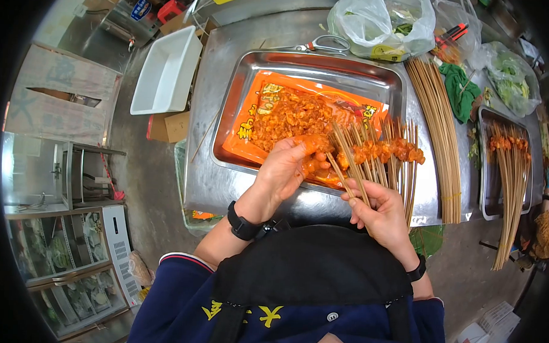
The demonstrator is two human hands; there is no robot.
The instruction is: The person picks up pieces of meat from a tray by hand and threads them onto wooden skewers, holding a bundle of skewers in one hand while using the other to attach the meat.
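Note:
My left hand [282, 172] has its fingers closed round a piece of red marinated meat [312, 144] at the tip of a bamboo skewer. My right hand [379, 212] pinches the lower ends of bamboo skewers [360, 180]. Both hands are over the near edge of a steel tray [226, 122]. In the tray, an orange packet [244, 134] lies under a heap of marinated meat pieces [297, 115]. Several loaded skewers [402, 152] rest side by side across the tray's right part, just beyond my right hand.
A long bundle of bare skewers [436, 141] lies right of the tray. Scissors [327, 45] sit behind it. Farther right are a green cloth [460, 93], bags of greens [510, 80] and a second tray with finished skewers [510, 161]. A white bin [167, 71] stands left.

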